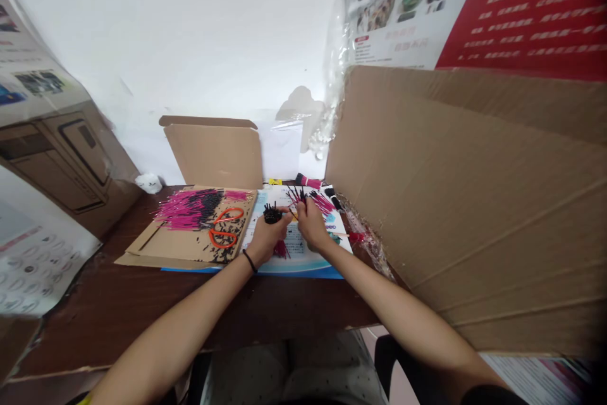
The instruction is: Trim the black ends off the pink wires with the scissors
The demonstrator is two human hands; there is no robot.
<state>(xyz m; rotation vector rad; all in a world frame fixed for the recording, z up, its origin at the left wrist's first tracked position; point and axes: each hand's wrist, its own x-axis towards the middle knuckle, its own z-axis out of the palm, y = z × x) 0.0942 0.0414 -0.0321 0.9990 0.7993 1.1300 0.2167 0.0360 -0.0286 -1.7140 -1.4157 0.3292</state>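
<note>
My left hand is closed round an upright bundle of thin pink wires with black ends. The black ends stick out above the fingers and pink ends show below. My right hand is closed just to the right, with several black-ended thin wires fanning out from its fingertips. The two hands nearly meet, and a thin strand shows between their fingertips. More loose pink and black wires lie just beyond the right hand on a printed sheet.
At left, an open cardboard box holds a spread of pink wires, orange-handled scissors and scattered black bits. Tied bundles lie at the back. A large cardboard panel walls the right side of the brown table.
</note>
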